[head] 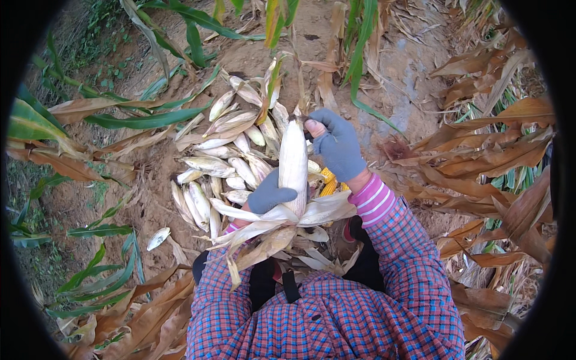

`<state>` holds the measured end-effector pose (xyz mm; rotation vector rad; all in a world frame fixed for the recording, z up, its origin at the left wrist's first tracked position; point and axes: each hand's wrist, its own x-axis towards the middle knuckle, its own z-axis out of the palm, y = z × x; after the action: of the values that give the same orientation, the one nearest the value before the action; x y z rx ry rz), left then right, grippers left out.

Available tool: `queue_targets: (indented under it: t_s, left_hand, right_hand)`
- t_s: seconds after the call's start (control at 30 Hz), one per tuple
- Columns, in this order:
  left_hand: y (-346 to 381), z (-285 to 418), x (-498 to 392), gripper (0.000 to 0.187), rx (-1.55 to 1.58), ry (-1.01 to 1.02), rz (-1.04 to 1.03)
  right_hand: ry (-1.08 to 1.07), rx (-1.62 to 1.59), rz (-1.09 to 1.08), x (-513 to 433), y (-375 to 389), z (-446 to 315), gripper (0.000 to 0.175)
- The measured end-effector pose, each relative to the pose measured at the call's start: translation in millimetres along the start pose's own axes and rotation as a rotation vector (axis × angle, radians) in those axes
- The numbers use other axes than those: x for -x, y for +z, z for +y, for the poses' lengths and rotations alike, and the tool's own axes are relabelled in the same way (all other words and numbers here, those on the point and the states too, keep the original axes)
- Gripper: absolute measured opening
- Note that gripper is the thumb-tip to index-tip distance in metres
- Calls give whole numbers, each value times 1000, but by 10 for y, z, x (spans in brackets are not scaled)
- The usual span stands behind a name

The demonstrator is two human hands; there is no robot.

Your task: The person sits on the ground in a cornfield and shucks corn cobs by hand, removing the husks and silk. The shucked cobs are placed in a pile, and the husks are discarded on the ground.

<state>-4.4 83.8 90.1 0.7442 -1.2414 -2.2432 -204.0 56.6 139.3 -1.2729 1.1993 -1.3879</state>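
Upright in front of me is an ear of corn (293, 157), still wrapped in pale inner husk. My left hand (271, 194), in a grey glove, grips it around its lower part. At its tip, my right hand (336, 143) has thumb and fingers closed on the dark silk and husk end; the thumb tip is bare. Peeled outer husk leaves (265, 245) spread out from the base of the ear. Just below my right hand lie bare yellow corn cobs (330, 182), partly hidden by the hand and husks.
A heap of unshucked corn ears (209, 165) lies on the soil beyond and left of my hands. One pale husk piece (158, 239) lies apart at left. Dry corn leaves (486, 148) crowd the right side; green leaves (148, 118) reach in from the left.
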Motion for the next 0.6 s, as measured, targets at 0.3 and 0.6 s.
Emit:
queue_targets:
  t_s: [0.3,0.6]
  left_hand:
    - [43,38,14,66,101,-15,-70]
    - [26,5,7,65,167,66,-31]
  right_hand:
    - [137,-206,-38,-40,-1,87,21]
    - [235,-318,-68,4,-43,106,21]
